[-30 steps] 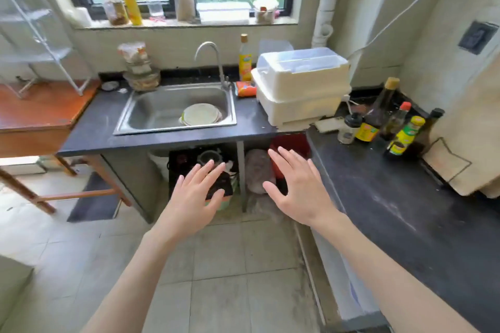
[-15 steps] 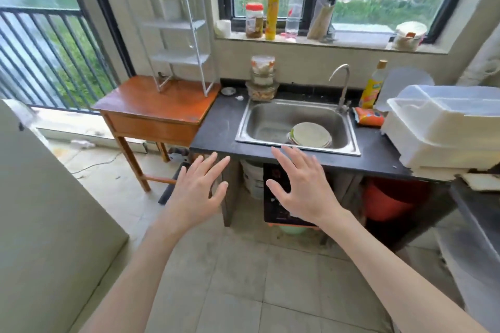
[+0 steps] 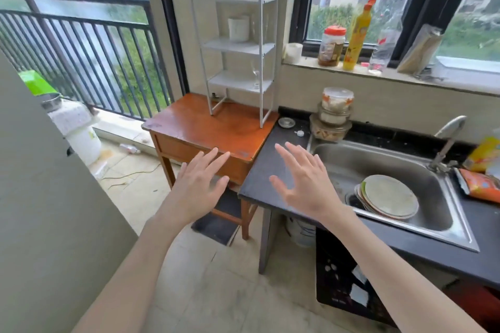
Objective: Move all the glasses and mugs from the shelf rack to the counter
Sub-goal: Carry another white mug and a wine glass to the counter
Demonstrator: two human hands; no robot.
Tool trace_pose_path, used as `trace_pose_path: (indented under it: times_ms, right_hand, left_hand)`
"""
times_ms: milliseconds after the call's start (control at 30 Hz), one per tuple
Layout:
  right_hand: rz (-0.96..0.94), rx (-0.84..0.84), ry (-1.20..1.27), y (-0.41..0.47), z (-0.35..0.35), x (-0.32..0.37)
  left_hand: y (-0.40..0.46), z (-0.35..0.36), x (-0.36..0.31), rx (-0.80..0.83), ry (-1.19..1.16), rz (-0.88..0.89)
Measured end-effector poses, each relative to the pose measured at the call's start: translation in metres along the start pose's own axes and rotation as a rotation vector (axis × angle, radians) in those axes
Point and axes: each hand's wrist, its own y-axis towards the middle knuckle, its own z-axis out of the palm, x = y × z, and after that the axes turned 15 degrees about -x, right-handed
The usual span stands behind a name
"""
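The shelf rack (image 3: 238,46) stood tall and narrow on the wooden table (image 3: 205,127), well beyond and above both hands, its long axis upright and its open front turned toward the person. The dark counter (image 3: 266,170) lay directly under the right hand (image 3: 305,184), running away to that hand's right past the sink (image 3: 378,170). The left hand (image 3: 200,184) hovered over the near edge of the table, fingers spread wide, holding nothing; the right was equally splayed and empty, the two well apart from the rack.

The white mug (image 3: 238,28) sat on the middle shelf, far above the left hand's fingertips, upright with its mouth up; no handle could be made out. The wine glass (image 3: 255,74) stood on the lowest shelf near the rack's right post, stem vertical, bowl uppermost, up and ahead between the two hands. Whether more glasses stood higher up could not be told, as the clear forms there were too faint.

The main risk was probably the light rack tipping or sliding on the polished table if a hand caught a post. The stemmed glass, top-heavy and nearly transparent, could be knocked against the post beside it. The free counter strip by the sink looked narrow, so a piece set near its edge might fall.
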Motion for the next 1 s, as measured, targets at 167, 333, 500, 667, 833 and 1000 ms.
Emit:
trace_pose_path:
  times_ms: [167,333,500,667,833,1000]
  right_hand:
    - [-0.019,0.005,0.019,0.088,0.033,-0.003]
    - [-0.024,0.06,0.012,0.144,0.077,-0.006]
    - [0.025,0.071,0.012,0.208,0.13,-0.013]
    - [0.171,0.024,0.088,0.282,0.189,-0.013]
    - [0.434,0.018,0.232,0.353,0.237,-0.019]
    - [0.617,-0.019,0.24,0.392,0.273,-0.037]
  left_hand:
    - [0.074,0.004,0.037,-0.033,-0.008,-0.029]
    - [0.122,0.028,0.078,0.041,-0.016,-0.081]
    - [0.192,0.052,0.135,0.046,-0.045,-0.071]
    - [0.282,0.078,0.198,0.094,-0.089,-0.019]
    - [0.373,0.092,0.24,0.104,-0.195,0.065]
    - [0.442,0.101,0.238,0.07,-0.382,0.116]
